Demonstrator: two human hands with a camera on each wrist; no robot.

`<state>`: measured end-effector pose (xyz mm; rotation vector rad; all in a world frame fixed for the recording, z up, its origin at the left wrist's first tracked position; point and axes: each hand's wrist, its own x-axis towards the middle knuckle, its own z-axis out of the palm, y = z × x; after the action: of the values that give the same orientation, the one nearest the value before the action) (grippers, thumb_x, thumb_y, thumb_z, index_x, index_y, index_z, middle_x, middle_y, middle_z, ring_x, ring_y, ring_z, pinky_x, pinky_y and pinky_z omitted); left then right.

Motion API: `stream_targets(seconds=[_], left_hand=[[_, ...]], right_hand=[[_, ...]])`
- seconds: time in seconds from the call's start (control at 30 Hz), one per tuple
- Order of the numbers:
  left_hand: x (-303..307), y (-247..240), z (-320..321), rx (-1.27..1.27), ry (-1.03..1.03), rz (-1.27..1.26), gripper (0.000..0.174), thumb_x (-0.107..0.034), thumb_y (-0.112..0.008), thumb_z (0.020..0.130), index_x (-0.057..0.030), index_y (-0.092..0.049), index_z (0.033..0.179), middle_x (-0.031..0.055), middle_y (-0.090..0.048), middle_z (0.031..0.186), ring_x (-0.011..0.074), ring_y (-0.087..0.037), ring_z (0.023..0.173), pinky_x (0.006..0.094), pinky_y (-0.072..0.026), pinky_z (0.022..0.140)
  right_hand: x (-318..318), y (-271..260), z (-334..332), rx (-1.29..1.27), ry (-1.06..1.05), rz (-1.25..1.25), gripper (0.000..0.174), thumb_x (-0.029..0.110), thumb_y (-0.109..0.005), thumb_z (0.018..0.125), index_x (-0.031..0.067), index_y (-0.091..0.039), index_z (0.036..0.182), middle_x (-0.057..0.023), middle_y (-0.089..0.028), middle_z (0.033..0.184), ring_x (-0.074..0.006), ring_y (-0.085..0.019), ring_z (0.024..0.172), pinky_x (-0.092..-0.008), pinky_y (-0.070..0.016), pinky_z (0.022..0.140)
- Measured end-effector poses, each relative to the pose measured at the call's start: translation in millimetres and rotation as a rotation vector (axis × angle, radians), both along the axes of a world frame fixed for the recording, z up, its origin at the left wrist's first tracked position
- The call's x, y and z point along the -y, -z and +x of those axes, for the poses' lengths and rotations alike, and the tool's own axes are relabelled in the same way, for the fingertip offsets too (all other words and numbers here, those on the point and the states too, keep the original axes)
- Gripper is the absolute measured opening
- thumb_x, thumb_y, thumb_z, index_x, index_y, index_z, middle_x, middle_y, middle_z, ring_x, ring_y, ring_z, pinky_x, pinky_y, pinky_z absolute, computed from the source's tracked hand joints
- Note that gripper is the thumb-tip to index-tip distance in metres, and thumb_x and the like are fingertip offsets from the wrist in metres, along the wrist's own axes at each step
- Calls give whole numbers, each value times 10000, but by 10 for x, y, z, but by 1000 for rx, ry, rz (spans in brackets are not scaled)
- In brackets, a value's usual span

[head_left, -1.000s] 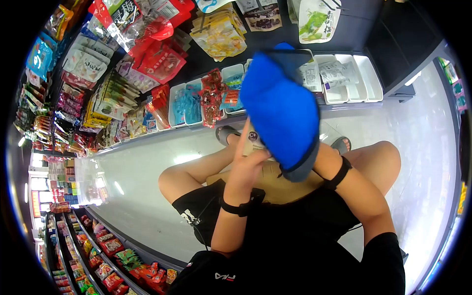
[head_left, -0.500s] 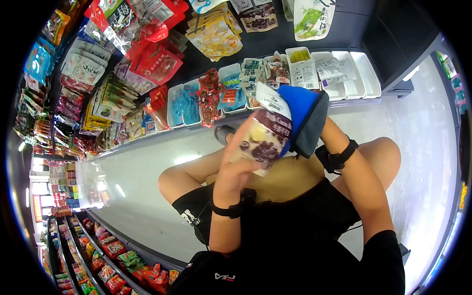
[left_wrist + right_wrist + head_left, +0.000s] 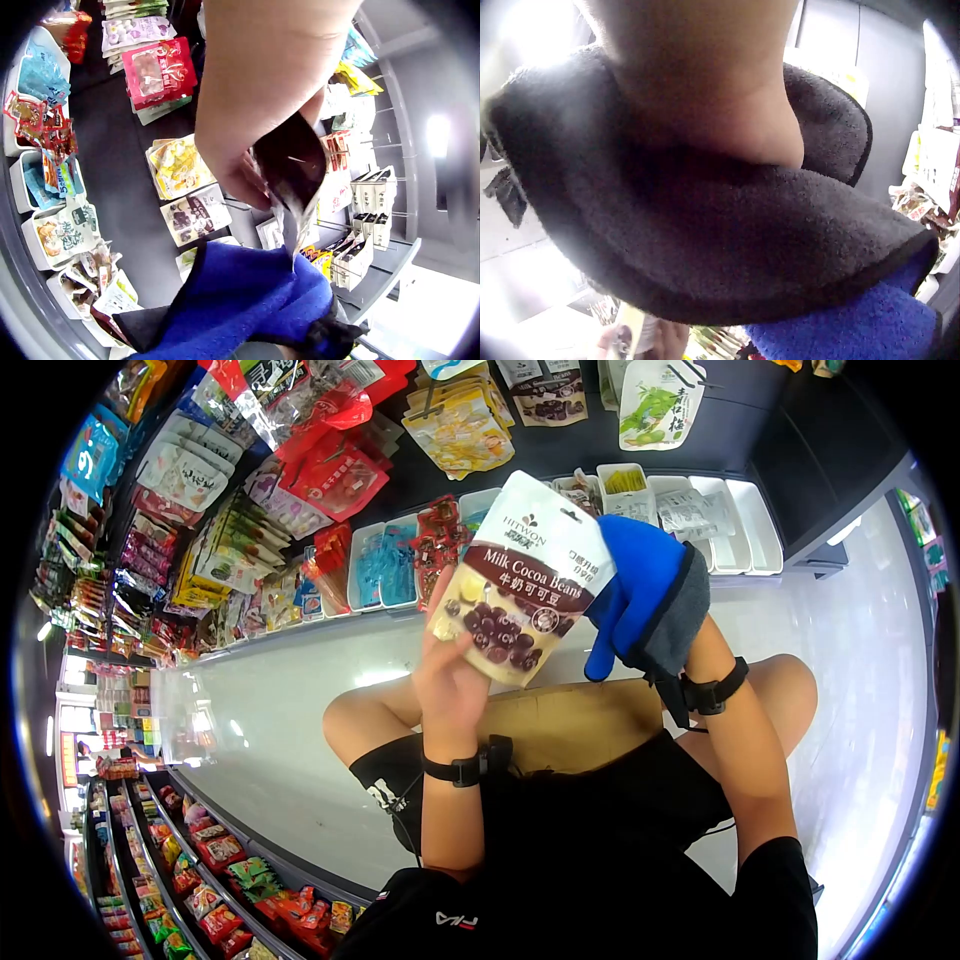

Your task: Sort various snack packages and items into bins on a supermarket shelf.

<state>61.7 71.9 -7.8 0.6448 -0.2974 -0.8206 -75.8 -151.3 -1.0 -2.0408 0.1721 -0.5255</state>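
My left hand (image 3: 450,685) grips a pouch of Milk Cocoa Beans (image 3: 530,585) by its lower left side, its printed front facing up in the head view. In the left wrist view, the dark pouch (image 3: 292,161) shows edge-on under the fingers. A blue cloth mitt (image 3: 645,575) with a grey lining covers my right hand; the heel of that hand (image 3: 727,112) emerges from the lining in the right wrist view. The mitt meets the pouch's right edge, and a blue part hangs just below it. The fingers inside are hidden.
A cardboard box (image 3: 575,720) lies between the legs below the hands. Ahead, white bins (image 3: 750,525) of small packets line the shelf front. Hanging snack bags (image 3: 330,475) fill the rack above and left. Another snack shelf (image 3: 225,865) stands at lower left.
The blue mitt covered the pouch at first, then shifted right to its edge. The left hand has turned and raised the pouch so its whole front shows.
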Motion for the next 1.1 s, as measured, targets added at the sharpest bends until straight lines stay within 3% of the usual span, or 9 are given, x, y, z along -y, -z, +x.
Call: stream_targets(seconds=[0.13,0.27,0.37,0.47,0.5,0.67,0.87,1.0,1.1], left_hand=[[4,167,66,178,-165,264,723,-34,-576,896,-22,-293,1561,216,-446,1510,333,-428,1421,462,-359,1172],[38,198,-1,476,-231,413,693,-86,-605,938,-72,-326,1573,187,-434,1542,291,-370,1469,431,-300,1191],[194,123,-217,597,-72,422,736,-187,-612,974,-49,-259,1605,171,-306,1633,300,-253,1535,412,-222,1227],[340,246,-380,534,26,320,683,-351,-513,1050,-33,-263,1600,153,-288,1643,298,-236,1538,398,-227,1228],[368,275,-448,530,20,323,683,-351,-513,1050,-33,-263,1600,153,-288,1643,298,-236,1538,398,-227,1228],[325,263,-490,50,228,131,593,-425,-282,1119,-39,-290,1569,129,-398,1577,277,-397,1448,440,-312,1203],[309,357,-546,34,163,172,578,-421,-286,1119,-62,-296,1572,111,-424,1563,281,-454,1408,426,-364,1169],[373,367,-707,200,99,216,597,-467,-332,1106,-54,-365,1537,116,-485,1505,263,-494,1361,410,-390,1152],[327,464,-502,0,157,220,640,-520,-314,1099,-26,-433,1488,138,-582,1376,243,-607,1208,372,-483,1068]], right_hand=[[-44,-87,-12,50,81,404,640,-21,-739,546,-91,-584,1163,-73,-701,905,-103,-630,742,-269,-530,552],[-66,-126,-60,-69,86,109,721,5,-749,498,-70,-585,1196,-140,-687,1044,-219,-682,787,-288,-542,605],[-229,-42,-23,139,174,-442,692,112,-759,557,11,-621,1227,-180,-664,1069,-397,-644,978,-414,-531,878],[-373,42,25,327,105,-551,649,126,-752,604,25,-632,1234,-168,-666,1080,-382,-655,965,-407,-538,850],[-520,-154,-8,317,72,-440,404,135,-708,710,38,-634,1094,-184,-623,1020,-413,-612,940,-453,-511,786],[-504,278,37,145,9,-327,451,238,-727,725,33,-611,1109,-187,-577,989,-415,-585,893,-446,-488,760],[-505,311,114,249,221,-538,565,225,-710,833,-16,-559,1321,-197,-594,1198,-386,-573,1096,-396,-466,949],[-906,587,167,326,139,147,517,224,-651,958,34,-506,1417,-151,-563,1361,-310,-533,1273,-403,-413,1105],[-1069,525,160,289,83,-103,514,242,-646,958,26,-504,1402,-156,-557,1354,-318,-540,1255,-408,-409,1104]])
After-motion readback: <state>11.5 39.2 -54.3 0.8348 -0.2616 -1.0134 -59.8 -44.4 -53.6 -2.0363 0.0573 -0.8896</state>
